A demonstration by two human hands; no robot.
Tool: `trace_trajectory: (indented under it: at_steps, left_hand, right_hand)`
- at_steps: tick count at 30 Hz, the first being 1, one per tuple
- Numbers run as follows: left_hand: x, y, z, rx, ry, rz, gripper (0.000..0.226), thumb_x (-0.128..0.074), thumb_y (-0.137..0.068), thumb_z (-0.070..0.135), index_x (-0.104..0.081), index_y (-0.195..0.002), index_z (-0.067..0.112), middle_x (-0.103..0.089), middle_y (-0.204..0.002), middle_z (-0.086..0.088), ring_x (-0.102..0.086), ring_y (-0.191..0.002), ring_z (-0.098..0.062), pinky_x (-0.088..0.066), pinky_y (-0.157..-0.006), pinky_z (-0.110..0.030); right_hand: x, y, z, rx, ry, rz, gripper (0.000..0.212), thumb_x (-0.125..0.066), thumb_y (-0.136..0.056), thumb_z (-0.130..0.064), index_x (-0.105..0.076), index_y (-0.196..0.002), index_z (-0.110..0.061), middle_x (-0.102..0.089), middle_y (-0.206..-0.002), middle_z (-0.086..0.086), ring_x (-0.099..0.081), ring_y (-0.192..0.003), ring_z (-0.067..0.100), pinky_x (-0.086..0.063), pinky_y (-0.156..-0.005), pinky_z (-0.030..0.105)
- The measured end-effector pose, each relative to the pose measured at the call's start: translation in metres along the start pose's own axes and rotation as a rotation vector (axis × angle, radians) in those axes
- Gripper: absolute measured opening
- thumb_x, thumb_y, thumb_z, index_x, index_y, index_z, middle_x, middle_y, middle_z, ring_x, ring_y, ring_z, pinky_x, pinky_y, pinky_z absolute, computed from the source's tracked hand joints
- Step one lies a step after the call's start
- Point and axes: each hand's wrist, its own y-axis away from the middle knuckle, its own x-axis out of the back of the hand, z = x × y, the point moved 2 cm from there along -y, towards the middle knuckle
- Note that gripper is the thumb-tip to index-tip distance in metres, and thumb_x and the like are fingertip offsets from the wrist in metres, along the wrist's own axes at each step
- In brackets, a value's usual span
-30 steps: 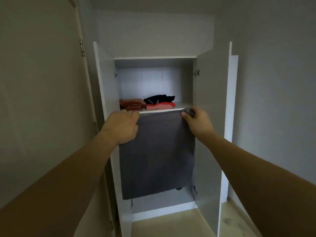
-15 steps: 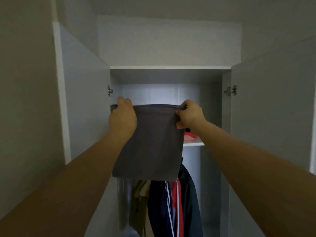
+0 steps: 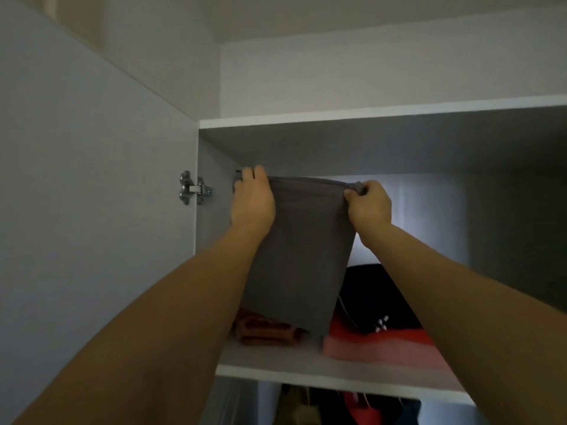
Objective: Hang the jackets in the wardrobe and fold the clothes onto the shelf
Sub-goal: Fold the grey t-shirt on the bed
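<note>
A: The folded dark grey cloth garment (image 3: 299, 253) — where do you have it?

B: You hold it up inside the upper compartment of the white wardrobe (image 3: 337, 118), above the white shelf (image 3: 306, 374). Your left hand (image 3: 252, 204) grips its top left corner, fingers (image 3: 256, 174) curled over the edge; your right hand (image 3: 368, 205) pinches the top right corner, bunching the fabric.

A: And its lower edge?

B: It hangs in front of the folded rust-brown cloth stack (image 3: 267, 331) on the shelf — you cannot tell whether they touch.

A: What else lies there?

B: A folded red and pink garment (image 3: 383, 345) to the right, with a black garment (image 3: 377, 297) on top. Below the shelf, hanging jackets (image 3: 352, 406) show. The metal hinge (image 3: 193, 188) sits on the open left door (image 3: 92, 194).
</note>
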Motion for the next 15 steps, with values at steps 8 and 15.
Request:
trace_trajectory:
  at_steps: [8, 15]
  left_hand:
    - [-0.14, -0.104, -0.03, -0.006, -0.195, -0.068, 0.033, -0.033, -0.098, 0.001, -0.04, -0.129, -0.002, -0.039, -0.136, -0.025, -0.042, -0.122, -0.043, -0.04, -0.101, -0.05]
    - [-0.271, -0.165, -0.075, 0.011, -0.297, -0.208, 0.038, -0.039, -0.098, 0.007, -0.038, -0.135, 0.001, -0.039, -0.139, -0.024, -0.039, -0.128, -0.042, -0.04, -0.101, -0.048]
  right_hand:
    - [-0.101, -0.112, 0.085, 0.007, 0.238, -0.013, 0.029, -0.047, -0.099, -0.033, -0.052, -0.118, -0.013, -0.059, -0.111, 0.011, -0.053, -0.108, 0.031, -0.047, -0.089, 0.043]
    - [-0.192, -0.185, 0.174, -0.038, 0.242, -0.12, 0.023, -0.045, -0.099, -0.027, -0.049, -0.115, -0.01, -0.059, -0.109, 0.01, -0.05, -0.08, 0.018, -0.04, -0.072, 0.033]
